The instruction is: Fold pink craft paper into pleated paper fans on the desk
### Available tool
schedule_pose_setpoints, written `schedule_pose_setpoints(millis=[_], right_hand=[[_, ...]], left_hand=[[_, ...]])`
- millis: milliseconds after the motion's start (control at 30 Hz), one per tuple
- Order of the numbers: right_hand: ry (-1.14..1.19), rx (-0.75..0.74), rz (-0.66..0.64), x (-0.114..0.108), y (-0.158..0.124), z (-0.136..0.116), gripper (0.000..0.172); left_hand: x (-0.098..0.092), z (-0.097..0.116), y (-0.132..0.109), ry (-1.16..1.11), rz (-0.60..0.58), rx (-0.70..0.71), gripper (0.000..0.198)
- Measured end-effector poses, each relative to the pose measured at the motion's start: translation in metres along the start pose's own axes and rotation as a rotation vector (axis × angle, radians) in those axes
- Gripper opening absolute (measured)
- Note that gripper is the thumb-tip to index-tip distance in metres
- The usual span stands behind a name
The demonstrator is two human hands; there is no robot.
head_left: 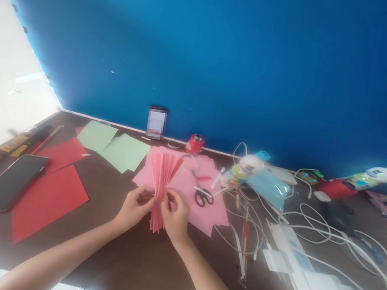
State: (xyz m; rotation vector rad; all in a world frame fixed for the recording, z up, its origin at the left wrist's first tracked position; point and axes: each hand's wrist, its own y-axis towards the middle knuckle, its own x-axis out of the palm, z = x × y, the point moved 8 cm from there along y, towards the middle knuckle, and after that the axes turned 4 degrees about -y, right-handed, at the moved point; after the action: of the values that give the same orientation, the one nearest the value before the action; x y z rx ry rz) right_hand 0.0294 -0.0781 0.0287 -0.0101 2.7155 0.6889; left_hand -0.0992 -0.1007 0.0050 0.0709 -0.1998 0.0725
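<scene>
Between my hands stands a pleated pink paper (165,170), pinched at its middle so that its folds fan out at the top and, less widely, at the bottom. My left hand (137,204) grips it from the left with thumb and fingertips. From the right, my right hand (176,212) pinches the same folds. Behind lie pink paper sheets (218,211) in a loose stack, with black-handled scissors (204,197) resting on them just right of my right hand. My fingertips hide the paper's middle.
Red sheets (52,202) and a dark phone (10,181) lie left; green sheets (125,152) lie behind them. A smaller phone (156,123) leans on the blue wall. A red round item (195,143), glue bottle (248,167), white cables (328,231) and a power strip (318,282) crowd the right.
</scene>
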Motion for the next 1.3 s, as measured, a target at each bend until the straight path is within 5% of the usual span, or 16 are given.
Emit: schedule_pose_setpoints(millis=[533, 900, 1300], right_hand=[[-0.012, -0.119, 0.020, -0.003, -0.003, -0.019, 0.018], [0.118, 0.075, -0.062, 0.003, -0.002, -0.002, 0.013], [-0.059, -0.065, 0.047, -0.005, 0.000, -0.014, 0.009]], left_hand=[[-0.007, -0.004, 0.001, -0.004, 0.063, -0.029, 0.025], [-0.007, -0.001, 0.002, 0.027, 0.071, -0.006, 0.022], [-0.009, 0.000, 0.000, 0.021, 0.101, -0.012, 0.015]])
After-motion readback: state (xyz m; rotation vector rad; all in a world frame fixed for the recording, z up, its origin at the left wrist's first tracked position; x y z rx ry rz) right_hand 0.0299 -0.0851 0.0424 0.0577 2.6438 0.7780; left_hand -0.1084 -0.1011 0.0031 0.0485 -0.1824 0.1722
